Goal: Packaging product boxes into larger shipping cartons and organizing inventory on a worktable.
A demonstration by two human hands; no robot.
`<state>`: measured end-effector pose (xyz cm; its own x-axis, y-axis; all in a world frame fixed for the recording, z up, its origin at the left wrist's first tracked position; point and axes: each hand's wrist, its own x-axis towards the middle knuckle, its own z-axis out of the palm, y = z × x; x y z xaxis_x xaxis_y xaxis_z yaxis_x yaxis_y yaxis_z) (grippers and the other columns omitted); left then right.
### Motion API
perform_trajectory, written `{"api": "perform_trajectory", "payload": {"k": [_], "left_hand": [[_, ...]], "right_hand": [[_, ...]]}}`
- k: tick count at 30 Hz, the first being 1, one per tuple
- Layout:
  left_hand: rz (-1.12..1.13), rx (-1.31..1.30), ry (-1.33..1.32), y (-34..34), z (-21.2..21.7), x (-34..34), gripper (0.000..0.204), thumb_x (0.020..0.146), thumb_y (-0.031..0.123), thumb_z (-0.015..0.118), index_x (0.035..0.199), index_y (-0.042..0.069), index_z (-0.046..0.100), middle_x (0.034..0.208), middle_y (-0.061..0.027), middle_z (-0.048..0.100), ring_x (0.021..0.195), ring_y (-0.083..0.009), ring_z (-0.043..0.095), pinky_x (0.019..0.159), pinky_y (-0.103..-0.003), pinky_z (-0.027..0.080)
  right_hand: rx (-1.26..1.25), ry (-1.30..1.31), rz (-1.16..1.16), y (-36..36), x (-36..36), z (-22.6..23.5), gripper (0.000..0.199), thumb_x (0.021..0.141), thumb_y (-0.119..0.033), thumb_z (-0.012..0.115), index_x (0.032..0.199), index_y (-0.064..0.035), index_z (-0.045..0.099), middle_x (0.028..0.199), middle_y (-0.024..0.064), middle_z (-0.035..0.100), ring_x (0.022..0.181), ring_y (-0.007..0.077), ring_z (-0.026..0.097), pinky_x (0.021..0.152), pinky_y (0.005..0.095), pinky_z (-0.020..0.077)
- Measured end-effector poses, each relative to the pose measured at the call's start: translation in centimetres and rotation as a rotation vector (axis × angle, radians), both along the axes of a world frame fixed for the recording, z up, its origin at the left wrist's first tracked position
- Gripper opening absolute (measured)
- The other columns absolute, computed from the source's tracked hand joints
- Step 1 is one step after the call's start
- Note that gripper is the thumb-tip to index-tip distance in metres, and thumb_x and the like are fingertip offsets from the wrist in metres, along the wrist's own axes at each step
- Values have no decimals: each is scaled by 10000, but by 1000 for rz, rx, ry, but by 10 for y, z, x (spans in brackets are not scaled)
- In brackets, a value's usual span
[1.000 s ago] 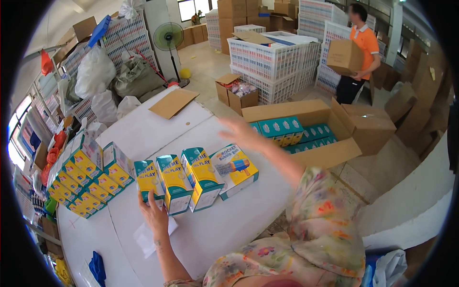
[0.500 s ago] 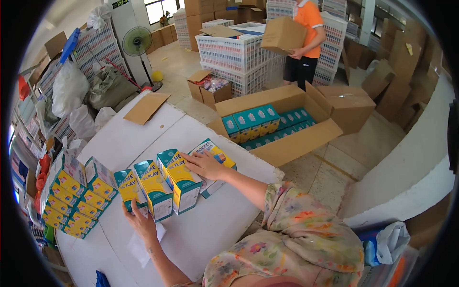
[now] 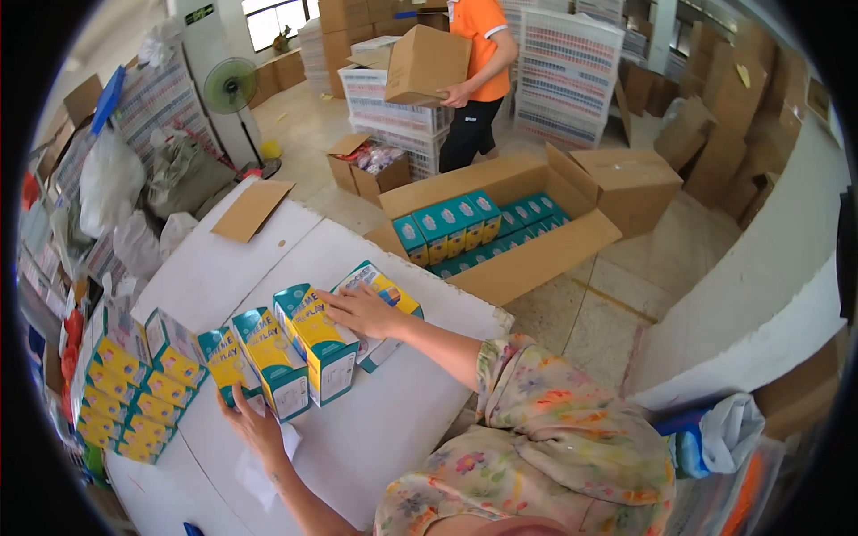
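Three small teal-and-yellow cartons stand side by side on the white table: a left one, a middle one and a taller-looking right one. My left hand touches the near end of the left carton, fingers apart. My right hand lies with outstretched fingers against the upper right side of the right carton. Beneath that hand a further carton lies with its broad printed face up, partly covered. A crumpled white sheet is beside my left wrist.
A stack of similar cartons stands at the table's left. Past the far right edge is an open brown box partly filled with teal cartons. A person in orange carries a brown box. A standing fan is behind.
The person in orange has walked leftward with the brown box. My view has shifted slightly; both hands stay at the same cartons.
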<state>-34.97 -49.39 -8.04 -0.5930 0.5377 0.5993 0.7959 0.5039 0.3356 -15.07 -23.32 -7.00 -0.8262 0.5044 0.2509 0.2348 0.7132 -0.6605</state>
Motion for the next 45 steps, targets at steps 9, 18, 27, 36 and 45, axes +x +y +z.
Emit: {"api": "perform_trajectory", "payload": {"k": [9, 18, 27, 36, 45], "left_hand": [[-47, 51, 25, 8, -1, 2, 803, 610, -112, 732, 1325, 106, 438, 1431, -232, 279, 1269, -431, 381, 1021, -433, 378], [13, -31, 10, 18, 1, 7, 829, 663, -113, 701, 1372, 173, 380, 1456, -196, 258, 1315, -416, 328, 1015, -460, 389], [10, -22, 41, 16, -9, -3, 864, 660, -101, 731, 1386, 199, 370, 1453, -184, 251, 1312, -405, 331, 1026, -469, 388], [55, -46, 78, 16, -13, -8, 886, 661, -84, 746, 1398, 212, 353, 1448, -181, 258, 1323, -400, 321, 1035, -470, 390], [58, -57, 162, 18, -12, -8, 871, 666, -61, 748, 1390, 221, 355, 1442, -165, 281, 1312, -380, 355, 991, -445, 449]], "right_hand": [[65, -11, -45, 1, 4, -1, 584, 973, -455, 319, 1474, -155, 301, 1317, 119, 534, 1223, 335, 448, 1062, 518, 222], [-41, -55, -31, 5, 13, 11, 593, 986, -502, 244, 1502, -208, 231, 1364, 193, 475, 1347, 358, 335, 1142, 517, 93], [38, -58, -31, 5, 8, 1, 576, 1001, -440, 254, 1503, -158, 233, 1251, 129, 509, 1262, 266, 389, 1106, 512, 139], [-1, -72, -16, 3, 11, 7, 581, 999, -440, 250, 1504, -155, 228, 1287, 143, 494, 1285, 285, 370, 1115, 500, 113], [-25, -69, -28, 4, 14, 10, 586, 991, -449, 249, 1503, -164, 231, 1321, 155, 491, 1324, 291, 343, 1135, 512, 84]]}}
